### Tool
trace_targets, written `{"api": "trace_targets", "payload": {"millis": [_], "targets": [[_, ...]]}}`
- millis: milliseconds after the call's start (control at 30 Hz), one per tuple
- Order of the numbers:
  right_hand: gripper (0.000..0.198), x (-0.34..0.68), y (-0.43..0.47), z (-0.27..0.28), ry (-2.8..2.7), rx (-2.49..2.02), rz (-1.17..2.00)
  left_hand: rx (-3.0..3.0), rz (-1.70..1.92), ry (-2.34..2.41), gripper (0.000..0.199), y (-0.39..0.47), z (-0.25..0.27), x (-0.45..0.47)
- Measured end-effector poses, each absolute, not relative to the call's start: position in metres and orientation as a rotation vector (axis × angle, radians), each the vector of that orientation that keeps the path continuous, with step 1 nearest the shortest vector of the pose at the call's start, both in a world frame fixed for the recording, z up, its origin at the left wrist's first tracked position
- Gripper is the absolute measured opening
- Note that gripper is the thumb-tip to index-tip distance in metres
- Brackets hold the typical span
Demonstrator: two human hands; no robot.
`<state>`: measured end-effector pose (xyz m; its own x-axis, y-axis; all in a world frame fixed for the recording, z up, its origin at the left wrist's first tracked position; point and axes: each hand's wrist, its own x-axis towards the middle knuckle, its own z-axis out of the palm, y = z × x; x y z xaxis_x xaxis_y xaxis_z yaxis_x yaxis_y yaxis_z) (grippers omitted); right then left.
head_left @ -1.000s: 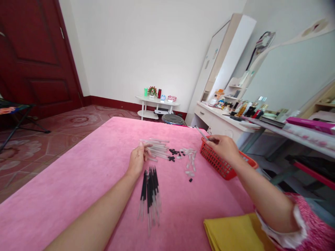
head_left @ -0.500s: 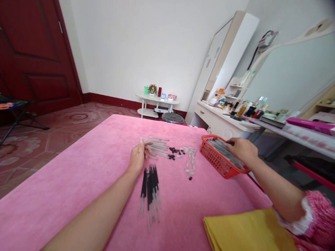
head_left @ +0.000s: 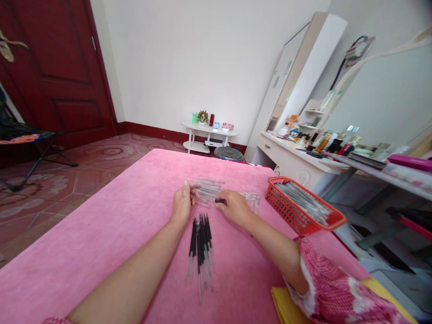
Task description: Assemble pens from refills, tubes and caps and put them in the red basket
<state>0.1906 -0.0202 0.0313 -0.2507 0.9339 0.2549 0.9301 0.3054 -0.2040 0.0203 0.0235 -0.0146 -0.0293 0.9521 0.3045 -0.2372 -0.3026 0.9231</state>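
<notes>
My left hand (head_left: 183,201) is curled with its fingers pressed together at the near end of a loose bundle of clear plastic tubes (head_left: 209,191). What lies between its fingers is too small to make out. Just across from it, my right hand (head_left: 235,208) pinches close to the tubes. Something small and dark shows at its fingertips, and I cannot tell its kind. Below both hands, a fan of slim black-and-clear pieces with pointed tips (head_left: 201,238) lies on the pink cloth. Small clear plastic pieces (head_left: 252,197) are partly covered by my right hand.
An orange-red basket (head_left: 286,208) of long thin grey-clear sticks (head_left: 303,200) stands at the table's right edge. Folded yellow cloth (head_left: 283,306) lies under my right sleeve. Beyond are a white dressing table (head_left: 293,157) and a low white stand (head_left: 202,128).
My right hand has left the basket and moved left, to beside the clear tubes. It now covers the small black pieces. My left hand keeps its place. The view has turned slightly left.
</notes>
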Motion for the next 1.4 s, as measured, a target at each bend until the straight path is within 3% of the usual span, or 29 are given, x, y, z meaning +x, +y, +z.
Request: {"api": "trace_targets", "payload": {"millis": [267,567,667,900,1133,1400], "targets": [[0.009,0.172,-0.015,0.015,-2.19,-1.704,-0.026,1.298,1.491,0.857,0.058,0.022,-0.014,0.021],[0.01,0.178,-0.02,0.018,-1.771,-1.584,0.075,1.524,1.418,0.879,0.038,0.014,-0.003,0.025],[0.008,0.174,-0.022,0.017,-1.786,-1.486,0.11,1.449,1.396,0.852,0.031,0.015,-0.003,0.026],[0.013,0.168,-0.029,0.019,-1.864,-1.44,0.222,1.121,1.439,0.682,0.035,0.022,-0.012,0.025],[0.011,0.141,-0.063,0.036,-2.572,-0.933,0.608,0.781,1.555,0.643,0.033,0.031,-0.014,0.021],[0.017,0.13,-0.078,0.047,-2.871,-0.87,0.371,0.77,1.531,0.606,0.03,0.033,-0.017,0.021]]}}
